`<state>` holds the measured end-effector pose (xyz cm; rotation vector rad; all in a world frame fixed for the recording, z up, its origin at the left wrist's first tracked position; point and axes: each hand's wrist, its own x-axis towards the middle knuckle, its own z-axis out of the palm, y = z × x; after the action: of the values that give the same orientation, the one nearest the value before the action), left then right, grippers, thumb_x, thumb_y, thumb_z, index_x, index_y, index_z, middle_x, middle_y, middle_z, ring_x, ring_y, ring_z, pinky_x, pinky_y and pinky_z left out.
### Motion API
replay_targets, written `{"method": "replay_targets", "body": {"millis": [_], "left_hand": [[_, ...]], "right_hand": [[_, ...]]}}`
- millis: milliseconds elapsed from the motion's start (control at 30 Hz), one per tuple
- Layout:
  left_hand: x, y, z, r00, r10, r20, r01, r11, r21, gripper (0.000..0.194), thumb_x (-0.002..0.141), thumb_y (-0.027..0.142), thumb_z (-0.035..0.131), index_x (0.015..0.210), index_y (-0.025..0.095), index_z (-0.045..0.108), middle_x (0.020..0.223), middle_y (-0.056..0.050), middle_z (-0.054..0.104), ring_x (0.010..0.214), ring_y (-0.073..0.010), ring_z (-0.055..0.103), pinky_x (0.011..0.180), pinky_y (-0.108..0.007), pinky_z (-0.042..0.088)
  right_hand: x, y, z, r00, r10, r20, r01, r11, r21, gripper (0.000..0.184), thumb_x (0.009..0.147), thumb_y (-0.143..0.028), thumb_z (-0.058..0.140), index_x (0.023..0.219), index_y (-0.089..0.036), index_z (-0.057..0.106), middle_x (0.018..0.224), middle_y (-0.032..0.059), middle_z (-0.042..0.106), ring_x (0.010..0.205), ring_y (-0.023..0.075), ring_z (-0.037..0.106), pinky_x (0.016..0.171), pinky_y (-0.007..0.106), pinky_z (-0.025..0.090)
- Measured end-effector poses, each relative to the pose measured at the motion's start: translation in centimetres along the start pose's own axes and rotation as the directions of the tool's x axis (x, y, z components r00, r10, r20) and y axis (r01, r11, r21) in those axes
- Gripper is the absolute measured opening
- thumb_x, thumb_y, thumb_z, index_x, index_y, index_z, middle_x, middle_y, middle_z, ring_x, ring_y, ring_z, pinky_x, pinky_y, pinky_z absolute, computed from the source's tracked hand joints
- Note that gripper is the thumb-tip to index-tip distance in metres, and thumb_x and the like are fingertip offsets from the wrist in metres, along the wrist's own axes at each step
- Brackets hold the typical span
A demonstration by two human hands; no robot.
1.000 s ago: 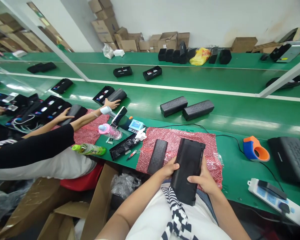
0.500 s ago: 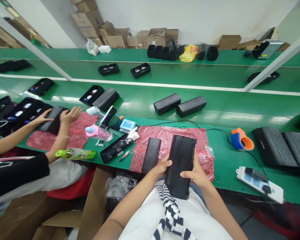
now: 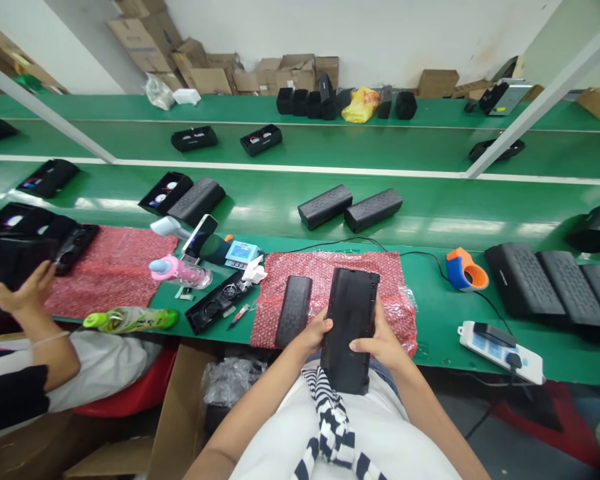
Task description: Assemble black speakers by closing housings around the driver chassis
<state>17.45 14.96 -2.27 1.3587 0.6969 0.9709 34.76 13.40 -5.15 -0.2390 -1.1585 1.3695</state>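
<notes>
I hold a long black speaker housing (image 3: pixel 349 320) upright against my lap, its far end resting over the red bubble wrap (image 3: pixel 330 273). My left hand (image 3: pixel 314 333) grips its left edge, fingers curled round it. On the right side, my right hand (image 3: pixel 377 341) wraps the housing with the thumb laid across its face. A black grille panel (image 3: pixel 294 311) lies on the bubble wrap just left of the housing.
A co-worker's hand (image 3: pixel 23 293) at the left holds a black piece over another red sheet. Two finished speakers (image 3: pixel 349 207) lie on the green belt. An orange-blue tape dispenser (image 3: pixel 461 270), a power strip (image 3: pixel 500 343), black grilles (image 3: pixel 545 283), bottles and a phone lie nearby.
My view has swung right and both hands keep their grip on the housing. The co-worker pulled both arms back from the belt and now holds a black piece near the table edge.
</notes>
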Motion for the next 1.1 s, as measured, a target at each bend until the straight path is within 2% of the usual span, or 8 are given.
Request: {"method": "replay_targets", "body": {"millis": [233,467,800,933,1100], "left_hand": [[0.0,-0.1,-0.1,1.000,0.002,0.000,-0.002,1.000,-0.007,0.090,0.054,0.060,0.080,0.126,0.012,0.055,0.115,-0.019,0.062,0.105,-0.0307,0.061,0.089,-0.038,0.049],[-0.2,0.1,0.0,0.999,0.038,0.025,-0.039,0.999,0.023,0.085,0.057,0.061,0.078,0.122,0.012,0.058,0.114,-0.018,0.063,0.106,-0.0301,0.060,0.093,-0.039,0.048],[-0.6,-0.8,-0.4,0.999,0.030,0.015,-0.030,1.000,0.004,0.082,0.058,0.059,0.079,0.122,0.013,0.057,0.120,-0.018,0.060,0.107,-0.0300,0.060,0.089,-0.036,0.049],[-0.8,-0.7,-0.3,0.999,0.033,-0.011,-0.033,0.999,0.013,0.085,0.058,0.059,0.079,0.125,0.013,0.057,0.115,-0.017,0.062,0.104,-0.0291,0.061,0.086,-0.035,0.050],[-0.9,-0.5,0.0,0.999,0.049,0.008,-0.049,0.998,0.030,0.085,0.059,0.062,0.077,0.125,0.013,0.056,0.116,-0.017,0.062,0.104,-0.0294,0.061,0.085,-0.034,0.050]], "right_hand": [[-0.1,-0.2,0.2,1.000,0.001,-0.022,-0.001,1.000,0.000,0.129,0.056,-0.015,0.080,0.152,-0.030,-0.005,0.149,0.0118,0.028,0.128,0.0267,0.042,0.105,0.044,0.038],[-0.4,0.0,0.3,1.000,-0.029,-0.007,0.029,1.000,-0.008,0.129,0.058,-0.015,0.079,0.152,-0.028,-0.008,0.147,0.0141,0.032,0.128,0.0263,0.043,0.106,0.047,0.036],[-1.0,0.3,0.1,0.999,-0.051,-0.006,0.051,0.997,-0.052,0.125,0.060,-0.014,0.079,0.152,-0.032,-0.004,0.150,0.0089,0.025,0.136,0.0265,0.031,0.114,0.049,0.024],[-1.1,0.3,0.0,0.999,-0.054,0.002,0.054,0.996,-0.065,0.124,0.060,-0.014,0.079,0.152,-0.033,-0.003,0.150,0.0081,0.025,0.134,0.0266,0.032,0.114,0.049,0.023],[-1.1,0.0,0.2,0.998,-0.064,0.009,0.064,0.995,-0.078,0.123,0.061,-0.013,0.079,0.152,-0.033,0.000,0.150,0.0072,0.025,0.135,0.0261,0.031,0.114,0.047,0.022]]}}
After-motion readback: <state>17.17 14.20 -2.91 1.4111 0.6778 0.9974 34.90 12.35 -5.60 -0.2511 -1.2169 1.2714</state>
